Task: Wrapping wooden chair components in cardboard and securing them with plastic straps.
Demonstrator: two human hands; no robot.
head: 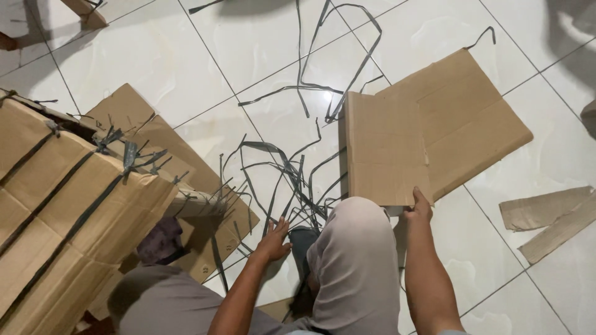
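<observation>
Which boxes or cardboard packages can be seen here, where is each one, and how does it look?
Strapped carton: left, big, brown, dark bands around it.
Flattened cardboard: right of centre, brown, folded; right hand grips its near edge.
Cardboard scraps: far right, brown strips.
Loose straps: centre floor, grey, by left hand.

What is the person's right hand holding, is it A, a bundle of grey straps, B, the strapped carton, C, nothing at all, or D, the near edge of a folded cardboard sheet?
D: the right hand grips the near edge of the folded cardboard sheet on the tiled floor, while the left hand reaches among the grey straps.
</observation>
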